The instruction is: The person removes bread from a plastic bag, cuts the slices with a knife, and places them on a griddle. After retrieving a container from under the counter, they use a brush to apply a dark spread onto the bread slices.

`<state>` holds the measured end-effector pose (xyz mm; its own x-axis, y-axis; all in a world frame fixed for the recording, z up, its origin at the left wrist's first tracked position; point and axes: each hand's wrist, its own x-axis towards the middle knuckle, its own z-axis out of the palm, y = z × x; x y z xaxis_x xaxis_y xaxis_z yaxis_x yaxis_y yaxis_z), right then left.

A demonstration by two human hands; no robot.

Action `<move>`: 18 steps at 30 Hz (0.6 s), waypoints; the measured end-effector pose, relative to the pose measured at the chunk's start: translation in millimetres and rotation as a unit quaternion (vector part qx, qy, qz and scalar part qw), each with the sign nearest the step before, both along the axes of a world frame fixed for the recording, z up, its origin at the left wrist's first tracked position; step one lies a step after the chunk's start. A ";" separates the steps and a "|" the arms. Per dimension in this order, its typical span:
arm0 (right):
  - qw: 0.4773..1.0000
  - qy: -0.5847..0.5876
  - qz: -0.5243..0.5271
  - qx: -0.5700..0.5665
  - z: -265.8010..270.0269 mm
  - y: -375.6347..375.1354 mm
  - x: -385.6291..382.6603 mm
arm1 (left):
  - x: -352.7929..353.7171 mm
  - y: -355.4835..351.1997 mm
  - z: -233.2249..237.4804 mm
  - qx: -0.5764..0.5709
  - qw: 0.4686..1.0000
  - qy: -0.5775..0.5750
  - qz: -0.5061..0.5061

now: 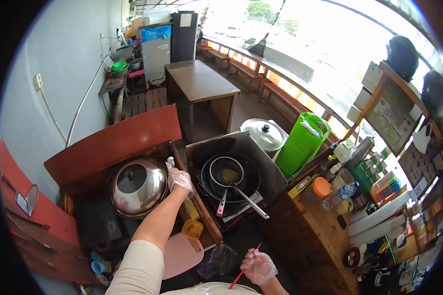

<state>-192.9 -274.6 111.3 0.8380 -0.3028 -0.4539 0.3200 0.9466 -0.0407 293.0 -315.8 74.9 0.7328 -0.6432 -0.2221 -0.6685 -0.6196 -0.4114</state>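
Observation:
My left hand (179, 179), in a clear plastic glove, reaches to the wooden edge right of a large domed metal lid (138, 188). Its fingers are curled around a small white thing (170, 161) that I cannot make out. My right hand (259, 267), also gloved, is closed on a thin red stick (246, 264) at the lower centre. Between and beyond the hands, a black wok (251, 183) sits on the stove. In it lie a round metal strainer or small pan (227, 170) with a long handle and a pink-handled utensil (221, 205).
A pink cutting board (182, 255) and a yellow container (192, 228) lie below my left arm. A lidded pot (264, 134) and green bag (302, 145) stand behind the stove's metal shield (266, 164). Jars and bottles crowd the right wooden counter (312, 236).

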 end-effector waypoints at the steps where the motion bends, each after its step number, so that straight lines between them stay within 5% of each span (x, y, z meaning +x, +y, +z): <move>1: 1.000 0.027 -0.007 0.003 4.6 -1.2 -0.9 | -0.9 0.1 3.0 0.008 1.000 -0.012 -0.009; 5: 1.000 0.024 -0.012 -0.016 6.2 -10.0 -2.0 | -13.2 4.6 32.1 -0.005 0.997 -0.081 0.005; 8: 0.984 -0.159 0.072 0.025 25.8 -25.8 5.0 | -34.1 18.0 69.0 -0.037 0.991 -0.125 -0.009; 14: 0.950 -0.042 0.242 -0.193 51.1 -43.5 57.5 | -123.0 102.5 188.1 -0.254 0.940 -0.203 -0.104; 16: 0.922 0.023 0.280 -0.266 73.2 -37.4 83.8 | -180.6 137.2 239.8 -0.220 0.945 -0.201 -0.134; 18: 0.902 0.024 0.324 -0.283 95.5 -30.6 107.3 | -225.7 173.0 256.2 -0.337 0.875 -0.231 -0.258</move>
<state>-85.6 -305.1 206.8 0.9063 0.0480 -0.4199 -0.3072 0.7573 -0.5763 67.3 -142.8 331.1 0.2176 -0.7858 0.5790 -0.7897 -0.4903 -0.3686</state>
